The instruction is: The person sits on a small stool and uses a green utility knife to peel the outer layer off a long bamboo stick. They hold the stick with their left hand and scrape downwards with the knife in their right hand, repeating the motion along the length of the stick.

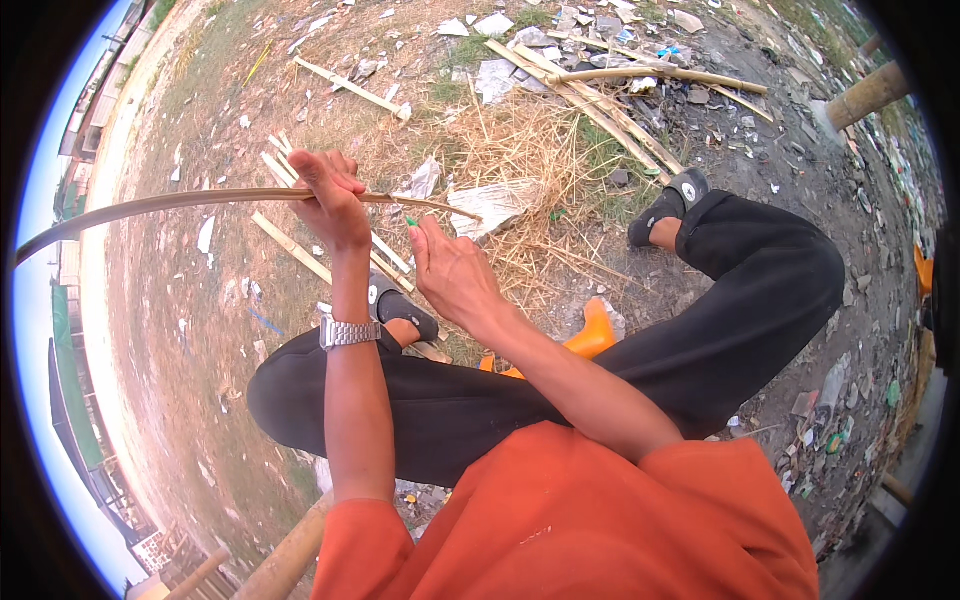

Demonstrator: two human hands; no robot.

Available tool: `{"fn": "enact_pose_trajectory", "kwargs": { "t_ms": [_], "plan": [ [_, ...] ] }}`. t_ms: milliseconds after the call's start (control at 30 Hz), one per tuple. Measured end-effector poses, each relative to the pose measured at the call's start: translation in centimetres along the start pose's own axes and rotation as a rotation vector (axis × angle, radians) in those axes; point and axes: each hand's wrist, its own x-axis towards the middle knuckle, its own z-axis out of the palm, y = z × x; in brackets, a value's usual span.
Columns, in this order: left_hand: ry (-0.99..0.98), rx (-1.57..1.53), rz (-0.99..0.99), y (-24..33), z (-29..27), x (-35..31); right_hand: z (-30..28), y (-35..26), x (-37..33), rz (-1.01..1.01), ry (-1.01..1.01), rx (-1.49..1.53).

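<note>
A long, thin bamboo strip [200, 197] bows from the far left rim across to the middle of the view. My left hand [335, 195], with a metal watch on its wrist, grips this strip near its right part, thumb up. Just below the strip's tapering right end is my right hand [450, 265], fingers curled around a small tool. Only a green bit [411, 221] of that tool shows at the fingertips; the rest is hidden, so its kind is unclear. Wood-coloured shavings [535, 150] lie on the ground beyond my hands.
Split bamboo pieces [600, 105] lie at the far right of centre, and more strips [290, 245] left of my left foot. An orange plastic object [592, 330] sits under my bent legs. Litter covers the ground. A thick bamboo post [868, 95] stands at upper right.
</note>
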Motion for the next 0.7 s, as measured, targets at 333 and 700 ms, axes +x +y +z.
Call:
{"fn": "enact_pose_trajectory", "kwargs": {
  "t_ms": [333, 700],
  "plan": [
    [-0.015, -0.02, -0.023, 0.5, 0.4, -1.2, 1.1, 2.0, -0.1, 0.034, 0.05, -0.053],
    [0.0, 0.051, -0.02, 1.1, 0.5, -1.6, 0.7, 0.2, -0.3, 0.072, -0.012, 0.024]
  ]
}}
